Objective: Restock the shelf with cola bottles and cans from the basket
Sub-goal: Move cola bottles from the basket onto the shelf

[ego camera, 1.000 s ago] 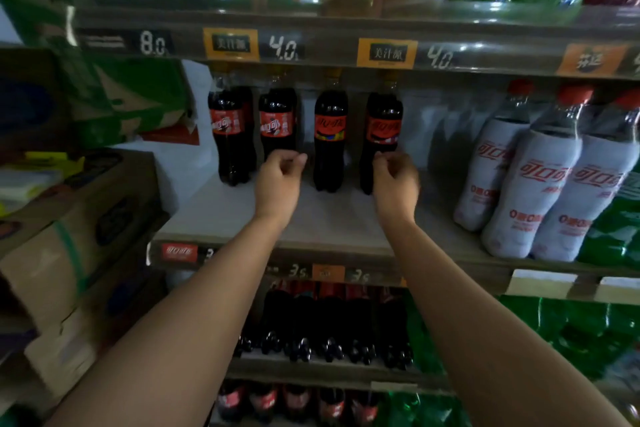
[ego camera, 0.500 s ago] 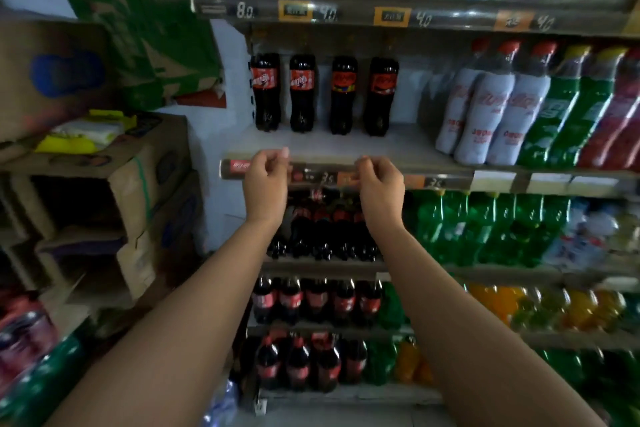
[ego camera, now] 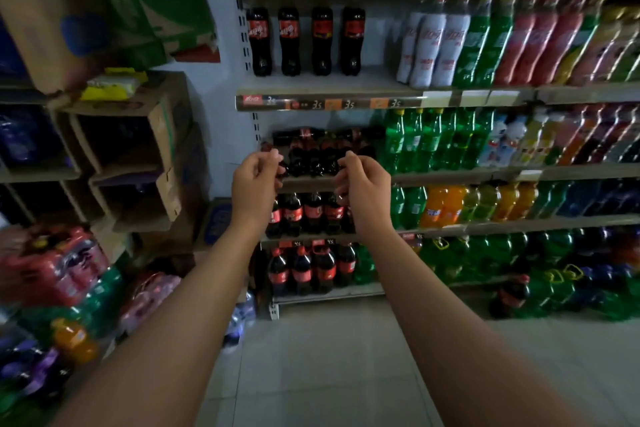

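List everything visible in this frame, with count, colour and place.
cola bottles: four, dark with red labels, left on the shelf
white bottles: about three, red caps, right of them
lower cola: many, dark, rows below the four
green bottles: many, right side, several levels
orange bottles: a few, right of lower cola
price strip: one, shelf edge
boxes: several, brown cardboard, stacked left
wrapped packs: several, red, green, purple, floor left
floor: grey tiles
left hand: fingers curled, holding nothing, before lower cola
right hand: same
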